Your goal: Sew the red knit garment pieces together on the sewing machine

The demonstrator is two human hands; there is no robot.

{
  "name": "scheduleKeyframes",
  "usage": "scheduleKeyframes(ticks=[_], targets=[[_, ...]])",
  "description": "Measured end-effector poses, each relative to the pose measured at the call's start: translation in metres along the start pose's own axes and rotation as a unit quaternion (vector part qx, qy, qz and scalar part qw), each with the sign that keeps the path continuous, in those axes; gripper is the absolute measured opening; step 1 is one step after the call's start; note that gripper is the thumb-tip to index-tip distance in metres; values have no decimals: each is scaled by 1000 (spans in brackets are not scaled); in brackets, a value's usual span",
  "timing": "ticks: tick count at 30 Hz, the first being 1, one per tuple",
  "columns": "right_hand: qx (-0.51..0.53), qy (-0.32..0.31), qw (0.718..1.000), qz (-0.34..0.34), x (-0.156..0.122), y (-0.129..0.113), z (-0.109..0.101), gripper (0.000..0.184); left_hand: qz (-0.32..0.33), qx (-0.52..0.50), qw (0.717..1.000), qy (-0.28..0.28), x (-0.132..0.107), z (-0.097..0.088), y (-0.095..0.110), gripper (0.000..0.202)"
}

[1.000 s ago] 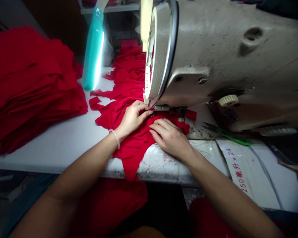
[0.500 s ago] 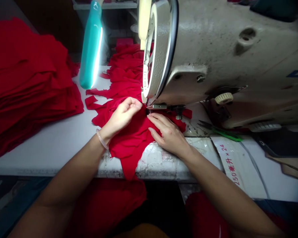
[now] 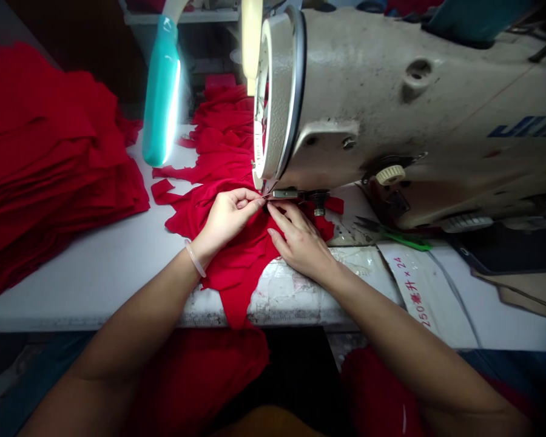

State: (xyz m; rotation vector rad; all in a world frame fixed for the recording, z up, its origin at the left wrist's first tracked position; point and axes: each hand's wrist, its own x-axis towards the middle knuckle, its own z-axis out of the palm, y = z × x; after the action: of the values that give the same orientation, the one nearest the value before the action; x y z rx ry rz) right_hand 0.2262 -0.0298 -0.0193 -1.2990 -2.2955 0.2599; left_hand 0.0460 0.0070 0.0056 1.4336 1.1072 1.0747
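Red fabric lies bunched under the needle end of a sewing machine, with one strip hanging over the table's front edge. My left hand, with a pale bangle at its wrist, pinches thumb and forefinger together right beside the presser foot. What sits between those fingertips is too small to make out. Flat on the fabric, just right of the needle area, rests my right hand, its fingers stretched forward and its fingertips close to the left ones. A metal guide stands just beyond the right fingers.
A tall stack of red fabric pieces fills the left of the table. More red pieces trail behind the needle. A lit teal lamp hangs at upper left. Green-handled snips and a dark phone-like slab lie at right.
My left hand has shifted slightly right and down, bringing its pinched fingertips to the presser foot beside my right fingers. The whole view has swung a little to the right.
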Motion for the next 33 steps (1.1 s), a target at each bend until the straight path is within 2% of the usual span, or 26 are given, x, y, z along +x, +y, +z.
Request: scheduleKeyframes(ticks=[12,21,25,28,30,33], targets=[[-100,-29,991,80,6,-8,2,55,19,19,1000,12,1,-1,0,27],[-102,-22,993,62,11,0,3,51,72,75,993,62,8,-4,-9,17],[-75,2,996,49,12,3,4,49,92,112,987,69,10,-6,-12,17],[-44,35,998,27,12,6,6,45,133,188,970,83,10,-10,-14,17],[-29,50,998,9,7,5,2,41,167,279,942,81,7,-15,-13,16],[-22,69,996,-51,-12,3,-26,31,165,414,895,40,1,-23,-8,17]])
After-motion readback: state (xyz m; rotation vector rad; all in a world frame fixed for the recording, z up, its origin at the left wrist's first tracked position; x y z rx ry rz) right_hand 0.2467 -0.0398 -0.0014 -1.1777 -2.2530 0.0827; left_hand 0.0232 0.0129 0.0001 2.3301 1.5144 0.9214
